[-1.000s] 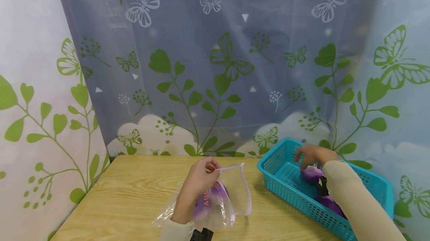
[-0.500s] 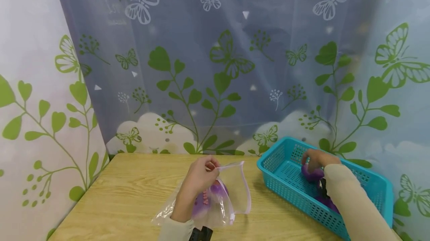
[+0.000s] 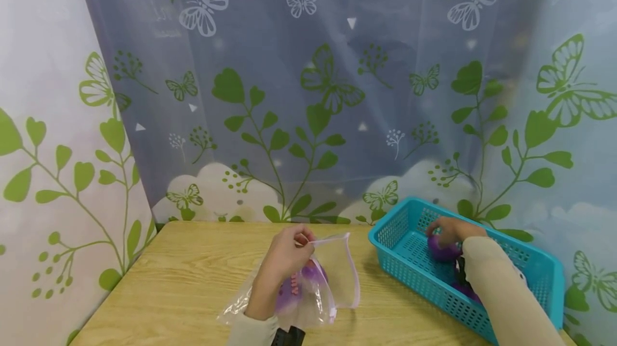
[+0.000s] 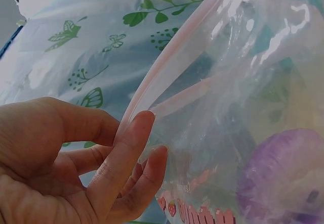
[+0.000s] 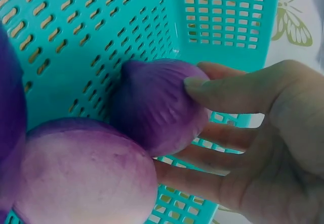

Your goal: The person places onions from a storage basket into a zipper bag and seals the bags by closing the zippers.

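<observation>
While the left hand [image 3: 286, 255] pinches the bag [image 3: 339, 271], one purple object [image 4: 283, 178] already inside, the right hand [image 3: 455, 229] grips an onion [image 5: 157, 107]; pieces [image 5: 91, 173] left unbagged occupy the right-side basket [image 3: 409, 275].

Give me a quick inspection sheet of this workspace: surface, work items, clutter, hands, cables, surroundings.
Surface: wood-grain table, with a blue basket at its right side.
Work items: clear zip bag, pink edges parted, holding a purple item; an onion-like purple piece in the basket.
Clutter: a paler round piece beside the onion-like one; a darker piece, cut off by the right wrist view.
Hands: left hand pinches the bag's pink edge; right hand grips the onion-like piece.
Cables: nothing seen.
Surroundings: backdrop printed with butterflies and leaves behind the table.
</observation>
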